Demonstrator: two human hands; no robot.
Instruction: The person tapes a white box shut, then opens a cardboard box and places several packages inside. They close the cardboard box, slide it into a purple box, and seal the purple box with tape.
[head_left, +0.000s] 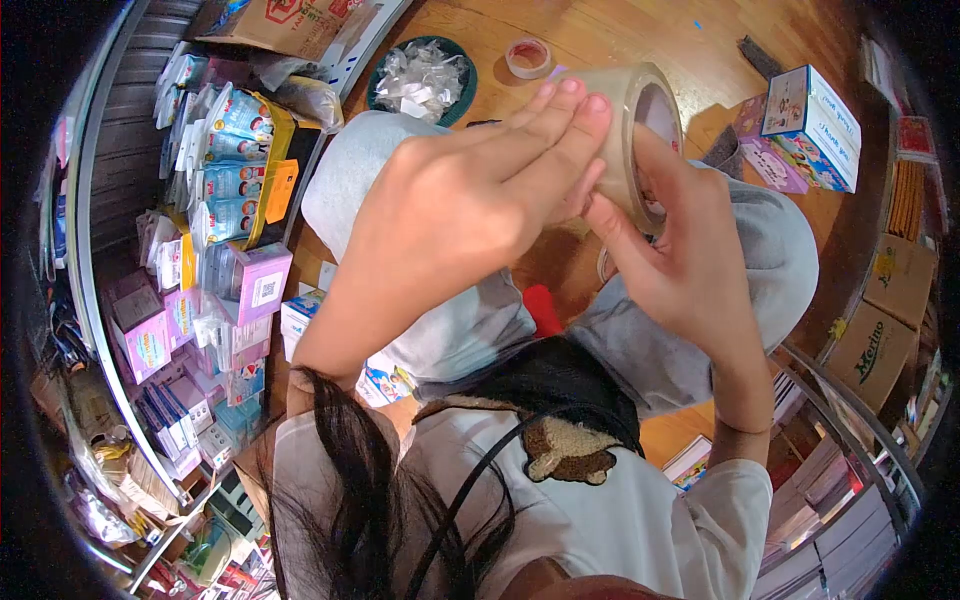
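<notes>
A large roll of clear packing tape (640, 130) is held up in front of me, above my lap. My right hand (685, 265) grips it from below, with the thumb through the roll's core. My left hand (480, 195) lies flat across the roll's outer face, its fingertips pressed on the tape surface. I sit on a wooden floor, legs in grey trousers (460, 330).
A green bowl of clear plastic wrappers (422, 78) and a small tape roll (528, 57) lie on the floor ahead. Colourful boxes (810, 125) stand at the right, cardboard cartons (885, 320) beyond. Shelves packed with small boxed goods (215, 250) run along the left.
</notes>
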